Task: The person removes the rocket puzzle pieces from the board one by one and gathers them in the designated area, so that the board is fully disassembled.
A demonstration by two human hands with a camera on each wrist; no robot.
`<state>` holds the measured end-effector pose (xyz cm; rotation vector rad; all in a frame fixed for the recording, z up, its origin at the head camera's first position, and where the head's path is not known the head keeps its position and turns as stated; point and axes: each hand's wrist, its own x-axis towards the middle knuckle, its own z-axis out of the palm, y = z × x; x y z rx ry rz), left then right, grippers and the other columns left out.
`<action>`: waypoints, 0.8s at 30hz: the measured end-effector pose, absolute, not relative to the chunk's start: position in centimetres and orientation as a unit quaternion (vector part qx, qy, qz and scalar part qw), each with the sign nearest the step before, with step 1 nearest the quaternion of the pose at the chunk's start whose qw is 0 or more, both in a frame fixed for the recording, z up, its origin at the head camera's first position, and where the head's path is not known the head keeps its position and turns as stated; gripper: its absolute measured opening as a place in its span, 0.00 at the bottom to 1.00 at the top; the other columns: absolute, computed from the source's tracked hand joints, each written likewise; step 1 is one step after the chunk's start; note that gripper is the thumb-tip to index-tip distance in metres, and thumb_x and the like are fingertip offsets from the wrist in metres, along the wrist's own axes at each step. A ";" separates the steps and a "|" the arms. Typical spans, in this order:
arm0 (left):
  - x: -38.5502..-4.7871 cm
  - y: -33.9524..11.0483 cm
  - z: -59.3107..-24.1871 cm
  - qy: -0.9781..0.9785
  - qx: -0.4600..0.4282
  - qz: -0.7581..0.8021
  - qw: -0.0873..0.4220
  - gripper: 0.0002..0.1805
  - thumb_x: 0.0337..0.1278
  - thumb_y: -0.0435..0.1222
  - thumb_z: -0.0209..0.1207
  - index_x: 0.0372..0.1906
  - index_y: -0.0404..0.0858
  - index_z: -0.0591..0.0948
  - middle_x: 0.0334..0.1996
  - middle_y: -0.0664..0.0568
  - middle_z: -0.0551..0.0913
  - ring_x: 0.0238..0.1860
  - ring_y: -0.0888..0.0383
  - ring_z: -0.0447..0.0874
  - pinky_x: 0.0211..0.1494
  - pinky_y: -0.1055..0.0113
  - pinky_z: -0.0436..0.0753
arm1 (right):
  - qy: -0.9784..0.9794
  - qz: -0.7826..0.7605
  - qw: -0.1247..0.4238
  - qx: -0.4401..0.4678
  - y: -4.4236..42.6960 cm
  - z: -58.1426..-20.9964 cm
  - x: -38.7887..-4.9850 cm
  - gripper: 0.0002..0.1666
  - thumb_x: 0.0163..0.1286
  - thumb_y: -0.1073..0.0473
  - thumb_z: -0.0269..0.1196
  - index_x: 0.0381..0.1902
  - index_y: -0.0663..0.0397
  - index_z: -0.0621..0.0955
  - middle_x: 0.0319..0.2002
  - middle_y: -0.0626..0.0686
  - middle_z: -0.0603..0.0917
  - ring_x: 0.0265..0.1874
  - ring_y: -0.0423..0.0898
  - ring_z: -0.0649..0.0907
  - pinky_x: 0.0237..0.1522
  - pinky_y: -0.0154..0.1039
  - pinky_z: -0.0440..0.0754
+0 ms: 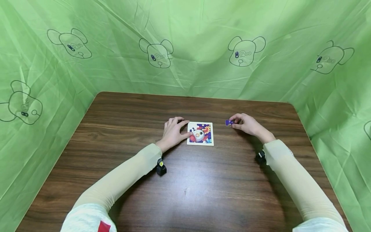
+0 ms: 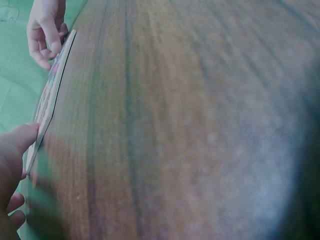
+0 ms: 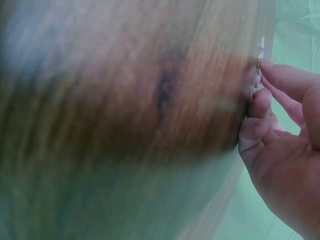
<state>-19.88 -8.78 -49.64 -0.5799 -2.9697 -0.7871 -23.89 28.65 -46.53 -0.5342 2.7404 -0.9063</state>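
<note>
In the head view a square jigsaw puzzle [image 1: 208, 138] with a pale frame lies flat on the table, showing a colourful picture on purple. A pale patch shows in its upper left part. My left hand [image 1: 173, 132] rests at its left side, thumb on the picture and index fingertip at the top left corner. The left wrist view shows that thumb [image 2: 22, 137] against the puzzle's edge. To the right of the puzzle, my right hand [image 1: 246, 124] pinches a small purple puzzle piece [image 1: 229, 122] between thumb and fingers, close to the tabletop. Fingers largely hide the piece in the right wrist view.
The dark wooden table [image 1: 185, 193] spreads out around the puzzle. Green cloth [image 1: 191, 77] with drawn bear heads hangs behind it and at both sides. A small black device [image 1: 161, 167] sits at the left wrist, and another [image 1: 260, 157] at the right.
</note>
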 end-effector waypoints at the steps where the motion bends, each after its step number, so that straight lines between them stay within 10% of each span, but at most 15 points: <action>1: -19.9 -8.8 -49.6 -0.950 -0.185 -0.253 0.008 0.36 0.62 0.59 0.68 0.71 0.48 0.79 0.69 0.46 0.72 0.66 0.46 0.66 0.69 0.45 0.62 | 0.929 -0.308 0.104 -0.180 28.6 -46.5 -23.9 0.17 0.71 0.63 0.69 0.56 0.61 0.82 0.43 0.62 0.82 0.36 0.52 0.80 0.42 0.44 0.76; 24: -19.8 -8.7 -49.5 -0.950 -0.181 -0.255 -0.001 0.37 0.62 0.60 0.67 0.72 0.48 0.78 0.71 0.45 0.70 0.67 0.45 0.64 0.69 0.45 0.61 | 0.933 -0.307 0.112 -0.153 28.7 -46.4 -23.9 0.23 0.72 0.62 0.69 0.61 0.62 0.79 0.46 0.63 0.83 0.32 0.49 0.80 0.39 0.44 0.75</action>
